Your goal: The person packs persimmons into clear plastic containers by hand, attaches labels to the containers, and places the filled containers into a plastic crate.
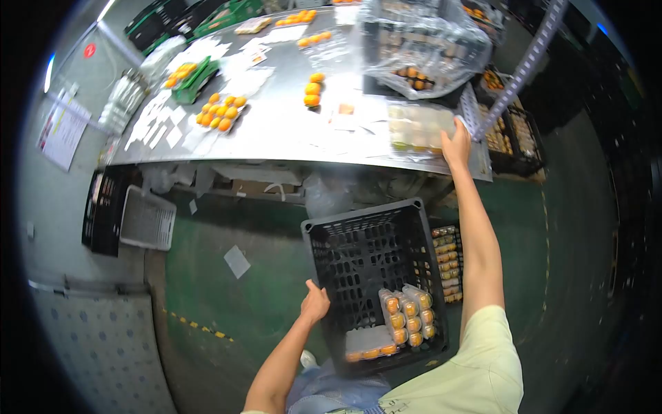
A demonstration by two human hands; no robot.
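My right hand reaches to the table's front right and grips the right end of a clear plastic pack. My left hand is at the left rim of a black crate, its fingers curled against the edge. Clear packs of orange fruit lie in the crate's lower right part, and another pack lies along its near side. The rest of the crate's slotted bottom shows bare.
Loose orange fruit, a green basket and paper slips lie on the metal table. A plastic-lined crate stands beside a perforated post. A grey basket and a crate of packs are lower down.
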